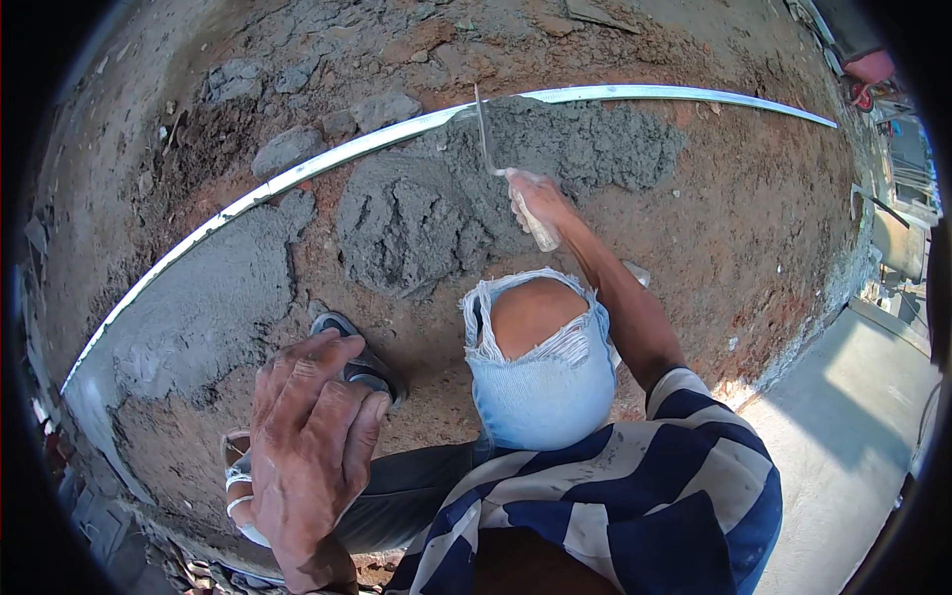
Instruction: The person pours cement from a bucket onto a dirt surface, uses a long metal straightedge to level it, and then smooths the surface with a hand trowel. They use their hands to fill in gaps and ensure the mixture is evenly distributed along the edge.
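My right hand (540,198) is closed round the pale handle of a trowel (484,129), whose thin blade shows nearly edge-on over wet grey mortar. That mortar lies in a rough heap (407,223), and a lumpy band (615,144) stretches right from it. Just beyond runs a long, pale metal straightedge (635,93), the trowel blade's tip reaching it. A flatter, smoother patch of mortar (198,297) borders the bar on the left. My left hand (312,436) hangs near my left knee, fingers loosely bent, with no object visible in it.
Brown soil (764,218) surrounds the mortar, and grey lumps (288,152) lie beyond the bar. My shoe (362,362) stands close to the smooth patch. A pale concrete slab (833,426) is at the right, with a reddish container (871,67) and clutter farther off.
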`<state>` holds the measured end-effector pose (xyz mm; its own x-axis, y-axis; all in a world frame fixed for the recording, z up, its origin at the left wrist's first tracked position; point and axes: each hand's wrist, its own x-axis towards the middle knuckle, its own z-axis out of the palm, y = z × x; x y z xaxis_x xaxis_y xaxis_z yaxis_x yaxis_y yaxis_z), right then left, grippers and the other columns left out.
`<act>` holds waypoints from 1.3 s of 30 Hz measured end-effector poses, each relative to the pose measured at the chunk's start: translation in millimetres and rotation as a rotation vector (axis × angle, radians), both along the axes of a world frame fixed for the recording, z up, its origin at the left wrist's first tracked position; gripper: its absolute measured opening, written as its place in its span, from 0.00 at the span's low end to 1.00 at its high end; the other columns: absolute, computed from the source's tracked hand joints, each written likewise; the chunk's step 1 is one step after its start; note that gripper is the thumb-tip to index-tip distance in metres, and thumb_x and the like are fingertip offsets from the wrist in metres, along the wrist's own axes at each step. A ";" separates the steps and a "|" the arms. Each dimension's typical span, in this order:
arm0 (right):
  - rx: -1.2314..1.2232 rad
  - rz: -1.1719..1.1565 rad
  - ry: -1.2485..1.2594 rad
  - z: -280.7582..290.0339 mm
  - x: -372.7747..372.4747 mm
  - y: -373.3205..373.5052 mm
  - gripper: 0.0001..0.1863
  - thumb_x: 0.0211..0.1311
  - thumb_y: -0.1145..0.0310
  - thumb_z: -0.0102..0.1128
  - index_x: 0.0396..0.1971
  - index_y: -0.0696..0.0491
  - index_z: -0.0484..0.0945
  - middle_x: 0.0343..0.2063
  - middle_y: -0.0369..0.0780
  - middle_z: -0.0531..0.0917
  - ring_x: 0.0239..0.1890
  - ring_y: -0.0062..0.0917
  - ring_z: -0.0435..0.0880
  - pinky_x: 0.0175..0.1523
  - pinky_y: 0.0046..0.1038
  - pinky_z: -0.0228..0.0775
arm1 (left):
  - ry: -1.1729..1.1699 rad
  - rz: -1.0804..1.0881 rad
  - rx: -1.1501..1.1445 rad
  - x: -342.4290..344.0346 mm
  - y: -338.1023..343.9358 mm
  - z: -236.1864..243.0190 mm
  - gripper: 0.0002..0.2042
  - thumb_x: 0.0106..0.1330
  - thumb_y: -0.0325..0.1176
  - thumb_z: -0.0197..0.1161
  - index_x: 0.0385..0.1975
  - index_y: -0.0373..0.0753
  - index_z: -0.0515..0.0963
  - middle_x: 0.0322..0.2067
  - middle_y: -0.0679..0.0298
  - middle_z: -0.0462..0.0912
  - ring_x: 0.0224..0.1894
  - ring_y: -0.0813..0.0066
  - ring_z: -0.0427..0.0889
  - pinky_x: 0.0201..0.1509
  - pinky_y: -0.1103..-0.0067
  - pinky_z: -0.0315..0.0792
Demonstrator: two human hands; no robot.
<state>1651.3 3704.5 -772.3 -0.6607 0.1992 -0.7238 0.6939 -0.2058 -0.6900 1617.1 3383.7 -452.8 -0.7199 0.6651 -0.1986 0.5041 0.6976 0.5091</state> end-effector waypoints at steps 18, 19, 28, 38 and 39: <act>0.317 0.548 -0.100 6.7 83.3 -16.4 0.19 0.63 0.58 0.54 0.41 0.60 0.72 0.33 0.51 0.83 0.39 0.43 0.82 0.45 0.39 0.73 | 0.600 0.833 -0.005 -4.6 -110.3 52.4 0.22 0.71 0.48 0.45 0.48 0.38 0.80 0.49 0.52 0.80 0.57 0.59 0.75 0.67 0.59 0.57; 0.530 0.796 -0.063 8.1 50.0 -48.7 0.20 0.63 0.57 0.53 0.42 0.61 0.72 0.33 0.54 0.82 0.39 0.47 0.81 0.46 0.42 0.72 | 0.508 0.725 0.143 0.8 -116.8 52.7 0.23 0.70 0.49 0.46 0.47 0.36 0.80 0.49 0.52 0.80 0.57 0.59 0.75 0.68 0.59 0.57; 0.699 1.301 0.365 65.1 -92.6 -174.8 0.23 0.62 0.55 0.53 0.45 0.61 0.68 0.32 0.59 0.80 0.39 0.54 0.80 0.43 0.49 0.70 | 0.546 0.951 0.160 33.3 -131.5 59.5 0.21 0.71 0.45 0.46 0.42 0.34 0.80 0.44 0.51 0.82 0.53 0.58 0.79 0.65 0.59 0.61; 1.098 1.218 0.593 22.6 -153.7 -255.7 0.18 0.61 0.57 0.53 0.44 0.55 0.69 0.34 0.55 0.80 0.37 0.52 0.80 0.40 0.51 0.71 | 0.483 1.008 0.252 51.4 -149.5 65.6 0.16 0.71 0.42 0.48 0.38 0.37 0.79 0.41 0.53 0.83 0.48 0.62 0.81 0.61 0.61 0.66; 1.105 1.213 0.603 28.0 -157.0 -257.0 0.18 0.61 0.57 0.53 0.44 0.55 0.69 0.34 0.55 0.80 0.37 0.52 0.80 0.40 0.51 0.71 | 0.479 1.004 0.240 51.9 -150.6 66.1 0.16 0.71 0.42 0.48 0.38 0.38 0.79 0.42 0.53 0.83 0.48 0.62 0.81 0.60 0.61 0.67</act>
<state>1494.4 3447.5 -744.3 -0.8982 -0.3816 -0.2185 -0.2992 0.8945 -0.3323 1669.0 3233.0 -386.7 -0.9162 -0.2713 0.2949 -0.0492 0.8064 0.5893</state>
